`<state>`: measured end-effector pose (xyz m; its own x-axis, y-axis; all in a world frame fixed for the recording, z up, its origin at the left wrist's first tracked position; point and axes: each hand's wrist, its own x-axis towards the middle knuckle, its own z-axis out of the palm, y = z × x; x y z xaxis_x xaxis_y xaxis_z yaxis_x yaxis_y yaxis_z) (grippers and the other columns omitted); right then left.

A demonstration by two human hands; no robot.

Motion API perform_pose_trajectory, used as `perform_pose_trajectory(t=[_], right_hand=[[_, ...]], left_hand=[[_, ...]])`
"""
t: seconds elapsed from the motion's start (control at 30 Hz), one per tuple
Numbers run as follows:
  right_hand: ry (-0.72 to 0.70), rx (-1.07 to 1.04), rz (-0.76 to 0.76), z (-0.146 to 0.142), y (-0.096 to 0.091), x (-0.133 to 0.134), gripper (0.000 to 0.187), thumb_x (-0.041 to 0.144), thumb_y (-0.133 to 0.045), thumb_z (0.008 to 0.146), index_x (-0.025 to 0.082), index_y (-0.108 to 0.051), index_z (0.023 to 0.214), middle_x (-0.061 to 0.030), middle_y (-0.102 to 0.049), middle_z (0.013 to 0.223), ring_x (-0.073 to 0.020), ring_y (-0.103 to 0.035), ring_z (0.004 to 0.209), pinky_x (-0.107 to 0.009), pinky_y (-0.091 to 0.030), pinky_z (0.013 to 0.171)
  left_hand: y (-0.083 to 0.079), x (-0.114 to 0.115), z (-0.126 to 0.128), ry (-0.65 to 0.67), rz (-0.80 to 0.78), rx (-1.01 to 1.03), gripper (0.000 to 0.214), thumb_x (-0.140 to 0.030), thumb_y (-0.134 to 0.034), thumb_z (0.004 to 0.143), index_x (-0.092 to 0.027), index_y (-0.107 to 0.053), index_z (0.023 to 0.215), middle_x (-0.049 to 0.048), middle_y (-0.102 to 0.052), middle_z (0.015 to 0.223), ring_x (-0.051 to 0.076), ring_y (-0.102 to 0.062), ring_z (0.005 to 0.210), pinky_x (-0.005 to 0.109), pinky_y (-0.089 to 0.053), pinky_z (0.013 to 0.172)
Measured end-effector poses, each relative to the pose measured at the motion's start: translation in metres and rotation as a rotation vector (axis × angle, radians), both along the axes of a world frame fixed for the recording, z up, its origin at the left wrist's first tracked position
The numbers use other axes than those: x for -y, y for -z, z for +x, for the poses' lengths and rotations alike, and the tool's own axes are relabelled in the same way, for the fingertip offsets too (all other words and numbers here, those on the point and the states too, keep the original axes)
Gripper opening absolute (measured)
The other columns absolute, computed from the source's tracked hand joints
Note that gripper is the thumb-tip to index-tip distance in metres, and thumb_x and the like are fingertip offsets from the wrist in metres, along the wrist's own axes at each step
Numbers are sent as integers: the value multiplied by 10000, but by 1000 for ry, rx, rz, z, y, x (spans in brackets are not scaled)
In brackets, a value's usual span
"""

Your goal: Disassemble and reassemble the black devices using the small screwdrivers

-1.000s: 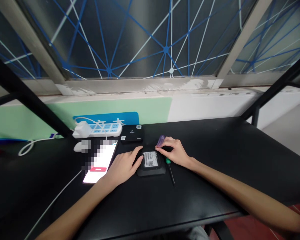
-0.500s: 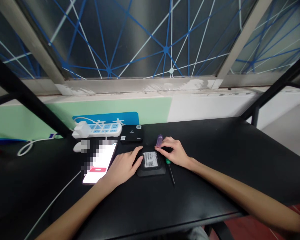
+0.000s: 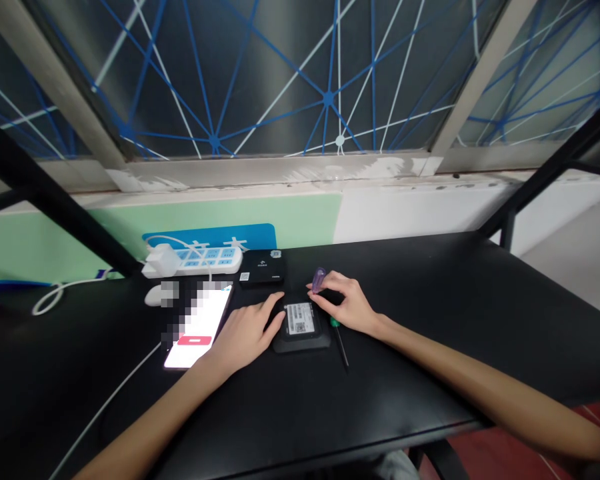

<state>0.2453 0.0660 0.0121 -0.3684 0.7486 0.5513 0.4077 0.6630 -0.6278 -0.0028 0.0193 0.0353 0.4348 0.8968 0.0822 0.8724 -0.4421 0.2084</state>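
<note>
A black box-shaped device point(image 3: 293, 340) with a white printed label point(image 3: 300, 319) lies on the desk between my hands. My left hand point(image 3: 245, 333) rests at its left side, thumb and fingers spread, fingertips against the edge. The fingers of my right hand point(image 3: 347, 303) pinch a screwdriver with a see-through purple handle point(image 3: 319, 280). It stands tilted over the device's far right corner; its shaft and tip cannot be made out. Under my right hand lies another screwdriver point(image 3: 342, 347), with a green handle partly covered and a dark shaft pointing toward me.
Left of my left hand lies a phone point(image 3: 200, 327) with a lit screen. Behind it are a white mouse point(image 3: 155, 295), a white power strip point(image 3: 220, 260) with a plugged-in charger, and a flat black box point(image 3: 263, 268). A white cable point(image 3: 115, 393) crosses the desk's left side.
The whole view has shifted very slightly. Both hands keep their places at the device, and the purple screwdriver tilts about the same way as before.
</note>
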Motion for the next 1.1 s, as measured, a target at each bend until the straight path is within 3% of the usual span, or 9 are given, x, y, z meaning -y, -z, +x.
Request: perform_pose_trajectory(t=[0.3, 0.63, 0.87, 1.1], right_hand=[[-2, -31, -12, 0, 4, -1, 37, 250, -708, 858, 216, -721, 852, -51, -708, 853, -211, -643, 807, -381, -528, 784], [21, -39, -22, 0, 1, -2, 112, 287, -737, 833, 204, -677, 786, -42, -700, 839, -205, -649, 802, -362, -530, 780], [-13, -25, -3, -1, -1, 1, 94, 251, -666, 880, 216, -706, 958, -70, -729, 965, -223, -658, 889, -399, -534, 846], [-22, -15, 12, -1, 0, 1, 87, 233, -646, 891, 224, -727, 920, -61, -741, 923, -219, -658, 854, -401, -530, 828]], left_hand=[[0, 1, 0, -5, -7, 0, 410, -406, -298, 1040, -235, -395, 1399, 66, -730, 993, 291, -717, 869, 380, -528, 716], [0, 1, 0, -4, -5, -5, 411, -406, -291, 1041, -234, -393, 1400, 66, -729, 984, 282, -717, 845, 369, -527, 702], [-1, 1, 0, -5, -2, -8, 413, -405, -289, 1040, -231, -400, 1398, 71, -729, 984, 277, -718, 839, 362, -526, 702], [-1, 1, 0, -3, -3, -9, 412, -410, -284, 1042, -234, -399, 1396, 67, -730, 967, 282, -718, 831, 373, -527, 701]])
